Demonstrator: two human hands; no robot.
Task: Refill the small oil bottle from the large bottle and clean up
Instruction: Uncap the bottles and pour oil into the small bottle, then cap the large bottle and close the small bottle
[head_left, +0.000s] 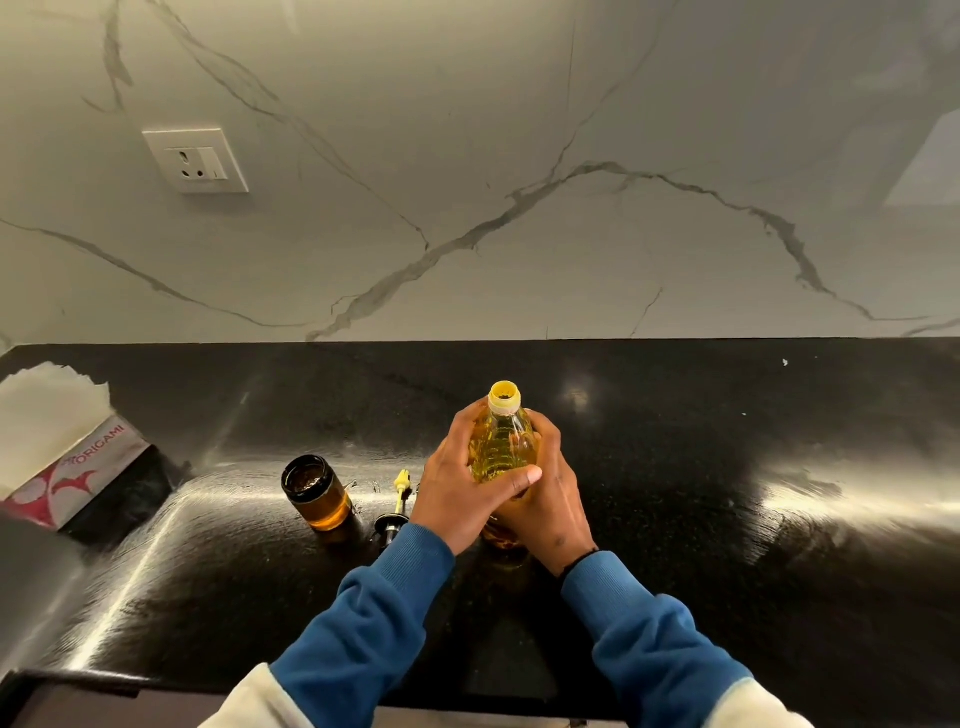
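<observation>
Far to the left of the fingers, a tissue pack (62, 457) lies at the edge of the dark surface (727, 467), ready for the cleaning part. Closer, but well apart from the left fingers, the small oil bottle (314, 491) stands open with only a little amber oil at its bottom. Between it and the left hand lies its pourer stopper (397, 501), yellow tip pointing away, almost under the wrist. The left hand (457, 493) wraps the large bottle (501, 441) from the left, fingers curled around the body and the thumb pressed across the front. The right hand (545, 483) holds it from the right and lower down, fingers curled behind where I cannot see them fully. The large bottle stands nearly upright between both palms, its yellow mouth open and above the fingertips. The step in hand seems to be carrying this bottle over for the pour. To do it well, the grip should stay firm but not squeeze, because the soft plastic can push oil out of the open mouth. The bottle should travel left, pass over the stopper without touching it, and tilt slowly only when the mouth is right above the small opening.
</observation>
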